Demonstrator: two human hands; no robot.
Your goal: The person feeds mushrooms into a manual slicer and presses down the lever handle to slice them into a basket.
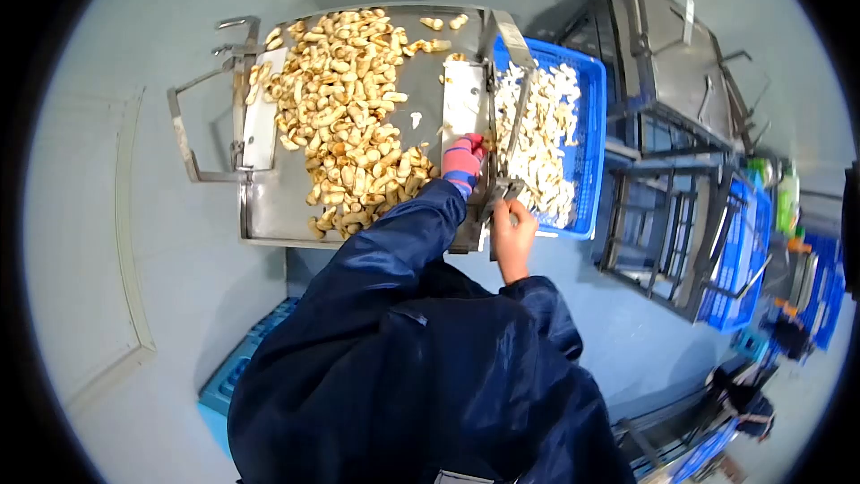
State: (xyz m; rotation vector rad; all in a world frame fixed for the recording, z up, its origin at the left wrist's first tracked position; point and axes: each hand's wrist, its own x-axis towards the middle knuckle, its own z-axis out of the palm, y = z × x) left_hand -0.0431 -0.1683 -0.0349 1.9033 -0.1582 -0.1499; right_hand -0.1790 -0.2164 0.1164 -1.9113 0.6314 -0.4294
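My left hand (462,163), in a pink glove with blue stripes, is at the near end of a white cutting board (462,94) on the steel table. Its fingers are closed, and what they hold is too small to make out. My bare right hand (513,237) is wrapped round the handle of a hinged metal cutter (503,190) fixed along the table's right edge. Left of my gloved hand lies a large heap of tan, knobbly mushroom-like pieces (354,116). Beyond the cutter, small pale cut pieces (542,139) fill much of a blue crate (589,143).
A second white board (261,116) with a metal frame is mounted at the table's left edge. Steel stands (676,45) are on the right. A teal crate (246,354) sits low at left. A person (748,403) is partly visible at lower right.
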